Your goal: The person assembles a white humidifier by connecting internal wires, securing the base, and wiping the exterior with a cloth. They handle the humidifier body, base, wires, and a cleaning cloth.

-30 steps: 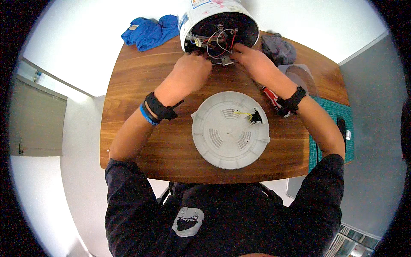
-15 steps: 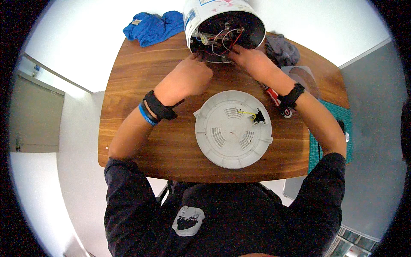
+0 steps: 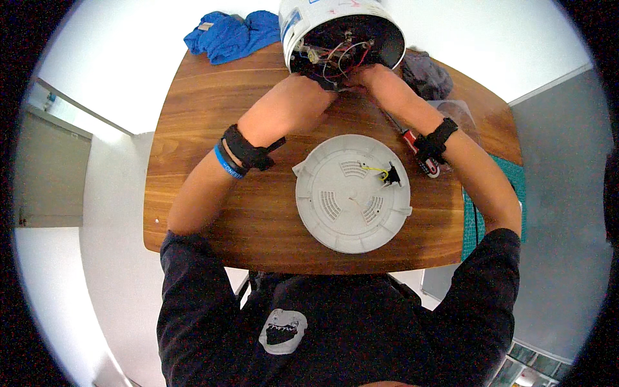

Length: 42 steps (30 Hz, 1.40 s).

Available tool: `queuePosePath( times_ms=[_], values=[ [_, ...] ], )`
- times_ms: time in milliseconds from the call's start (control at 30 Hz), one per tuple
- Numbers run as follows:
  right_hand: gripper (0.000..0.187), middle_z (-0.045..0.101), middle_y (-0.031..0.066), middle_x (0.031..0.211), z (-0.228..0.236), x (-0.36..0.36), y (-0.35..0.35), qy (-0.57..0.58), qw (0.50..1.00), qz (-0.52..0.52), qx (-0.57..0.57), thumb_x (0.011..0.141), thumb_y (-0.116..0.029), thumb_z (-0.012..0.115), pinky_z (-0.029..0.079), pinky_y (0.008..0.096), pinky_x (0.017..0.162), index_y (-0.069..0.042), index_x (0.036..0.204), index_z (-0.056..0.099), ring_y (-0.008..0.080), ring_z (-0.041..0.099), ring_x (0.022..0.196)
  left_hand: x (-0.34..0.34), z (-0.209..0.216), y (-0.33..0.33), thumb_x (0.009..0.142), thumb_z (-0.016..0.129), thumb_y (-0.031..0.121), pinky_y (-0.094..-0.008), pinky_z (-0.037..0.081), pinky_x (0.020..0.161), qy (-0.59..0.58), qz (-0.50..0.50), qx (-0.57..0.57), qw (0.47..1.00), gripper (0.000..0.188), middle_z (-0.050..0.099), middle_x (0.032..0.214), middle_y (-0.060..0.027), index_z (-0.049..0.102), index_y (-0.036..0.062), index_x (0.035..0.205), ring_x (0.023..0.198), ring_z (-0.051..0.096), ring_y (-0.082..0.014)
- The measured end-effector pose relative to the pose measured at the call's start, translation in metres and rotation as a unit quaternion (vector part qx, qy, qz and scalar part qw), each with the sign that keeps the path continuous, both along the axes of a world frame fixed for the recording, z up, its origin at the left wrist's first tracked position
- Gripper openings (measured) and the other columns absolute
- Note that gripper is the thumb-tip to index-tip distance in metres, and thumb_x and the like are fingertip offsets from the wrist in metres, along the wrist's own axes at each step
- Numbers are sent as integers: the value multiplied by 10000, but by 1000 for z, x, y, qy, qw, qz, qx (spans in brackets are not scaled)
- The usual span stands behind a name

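A white cylindrical appliance [image 3: 289,29] lies on its side at the far edge of the table, its open end toward me. Red and white wires [image 3: 351,59] loop inside the dark opening. My left hand [image 3: 309,97] is at the lower rim, smeared by motion, its fingers hidden. My right hand [image 3: 373,79] reaches the rim beside it, close to the wires; its fingertips are blurred too. Nearer to me lies a round white plastic base cover [image 3: 351,226] with vent slots, its inner side up. A black socket [image 3: 392,174] with a yellow wire sits on it.
A blue cloth [image 3: 235,39] lies at the far left, a dark grey cloth [image 3: 427,76] at the far right. Under my right forearm is a red-handled screwdriver [image 3: 409,137]. A green cutting mat [image 3: 511,171] covers the table's right end, near a clear plastic piece [image 3: 461,113].
My left hand has shifted right along the rim, closer to my right hand. My right hand has moved slightly farther in. The appliance appears a little farther right.
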State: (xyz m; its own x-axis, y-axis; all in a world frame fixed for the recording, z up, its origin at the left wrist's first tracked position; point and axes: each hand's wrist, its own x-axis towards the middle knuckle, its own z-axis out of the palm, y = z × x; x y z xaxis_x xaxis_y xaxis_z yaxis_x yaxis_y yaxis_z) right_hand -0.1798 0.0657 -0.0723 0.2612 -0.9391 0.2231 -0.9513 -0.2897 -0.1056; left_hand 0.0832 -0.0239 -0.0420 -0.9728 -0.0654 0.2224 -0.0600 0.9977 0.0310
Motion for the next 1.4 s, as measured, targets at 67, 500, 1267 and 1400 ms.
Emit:
queuePosePath(
  times_ms=[67, 500, 1267, 1400],
  values=[
    [302, 759, 191, 1113, -1, -2, 0, 21, 999, -29, 14, 933, -81, 622, 590, 488, 880, -90, 1189, 781, 422, 724, 1013, -2, 5, 2, 862, 670, 137, -512, 619, 756, -1, 4, 3, 1000, 140, 753, 847, -219, 758, 41, 911, 839, 760, -409],
    [365, 747, 221, 1078, 0, 20, 14, 93, 990, -83, 60, 926, -42, 594, 602, 514, 839, -84, 1253, 749, 435, 723, 948, -16, -10, -6, 829, 682, 116, -465, 628, 698, -8, 58, -79, 995, 132, 777, 839, -171, 794, 59, 787, 806, 779, -364],
    [517, 642, 213, 1387, 17, 29, 33, 128, 991, -14, 46, 916, -5, 597, 586, 484, 996, -63, 1430, 622, 409, 659, 1213, 2, 9, -7, 915, 682, 263, -517, 621, 820, -121, 37, 48, 991, 252, 775, 990, -221, 793, 40, 949, 938, 761, -407],
    [376, 648, 224, 1350, 37, 34, 65, 53, 998, 35, 11, 962, -94, 625, 595, 498, 980, -46, 1334, 661, 434, 672, 1178, 1, 12, -5, 949, 660, 273, -533, 612, 843, -119, 24, 80, 989, 259, 772, 1021, -213, 782, 56, 1021, 964, 750, -420]
  ],
)
